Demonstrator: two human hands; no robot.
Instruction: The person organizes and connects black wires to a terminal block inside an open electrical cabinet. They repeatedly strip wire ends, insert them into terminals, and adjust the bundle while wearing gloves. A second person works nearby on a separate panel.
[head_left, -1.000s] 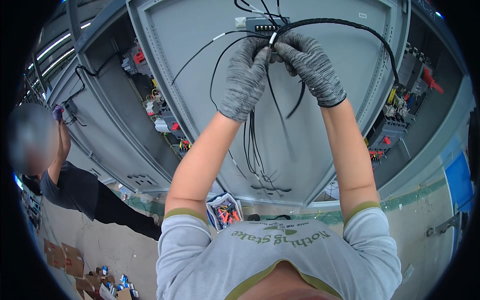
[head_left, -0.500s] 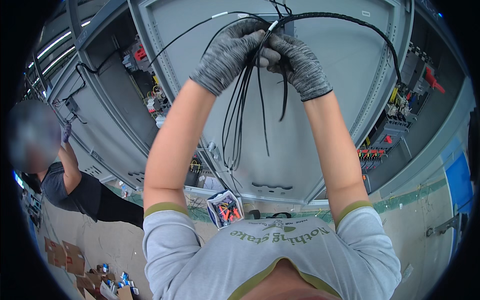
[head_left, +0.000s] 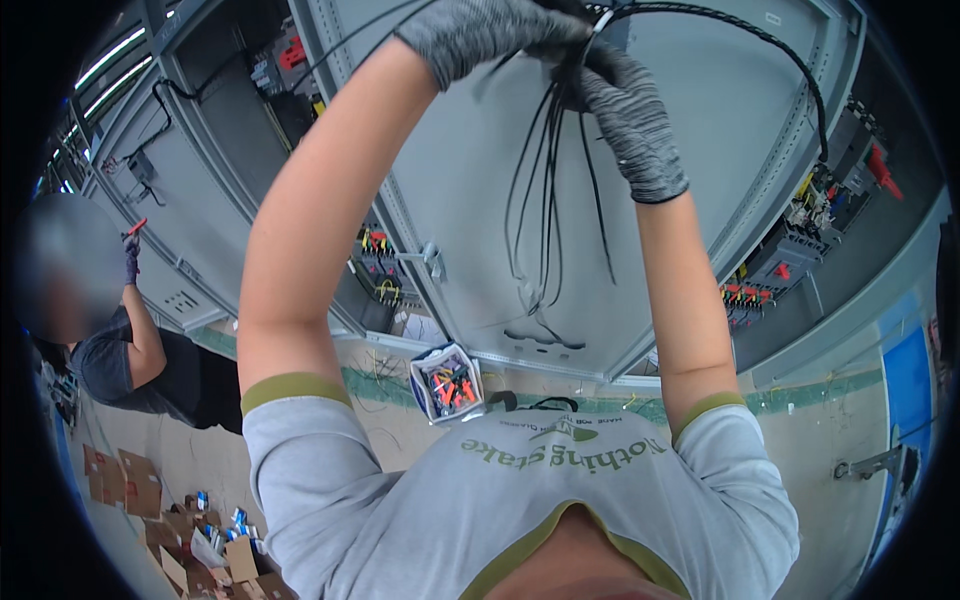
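Both my hands wear grey knitted gloves and are raised at the top of the view, in front of a grey cabinet door [head_left: 450, 210]. Between them is a bundle of thin black wires [head_left: 552, 150], whose loose ends hang down in long loops. My right hand [head_left: 635, 125] is closed around the bundle from the right. From the left, my left hand [head_left: 490, 38] reaches across, its fingers closed on the wires near a white band; the fingertips are partly hidden. A thick black wrapped cable [head_left: 740, 33] arches from the bundle to the right.
Open cabinet bays with breakers [head_left: 785, 262] flank the door. Below it, a white bin [head_left: 447, 385] of red-handled tools stands on the floor. At left, another person [head_left: 150, 350] holds up a red tool. Cardboard boxes [head_left: 140, 480] lie at lower left.
My left hand has moved up and right across the bundle. The hanging wires have shifted right with my hands. The view has shifted slightly, and the other person's red tool now shows.
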